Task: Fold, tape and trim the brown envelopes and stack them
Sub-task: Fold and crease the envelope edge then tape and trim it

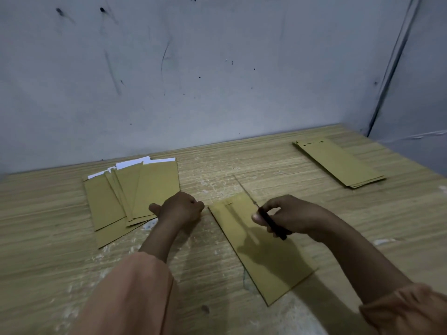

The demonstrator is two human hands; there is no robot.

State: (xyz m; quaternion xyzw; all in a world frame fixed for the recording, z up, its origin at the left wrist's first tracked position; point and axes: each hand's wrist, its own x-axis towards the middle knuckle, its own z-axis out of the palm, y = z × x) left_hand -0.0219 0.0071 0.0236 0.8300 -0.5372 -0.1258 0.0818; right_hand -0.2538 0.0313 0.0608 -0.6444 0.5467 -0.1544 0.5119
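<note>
A fanned pile of brown envelopes point(131, 197), white strips showing at their far ends, is lying just under and beyond the left hand point(180, 209) — its fingers are curling into a loose fist, and whether they are pinching anything cannot be told. To the right of that fist, not quite touching it, a single envelope point(261, 247) is lying slantwise on the wooden table point(242, 155). The right hand point(287, 217) is hovering over its far half, fingers and thumb pinching a dark-handled blade point(272, 223) whose thin tip is pointing away. With nothing pressing the envelope down, the paper may be sliding under a cut, likely leaving a ragged trim — or the blade nearing the left knuckles. Well beyond the right fingers, a neat stack point(338, 163) is waiting.
</note>
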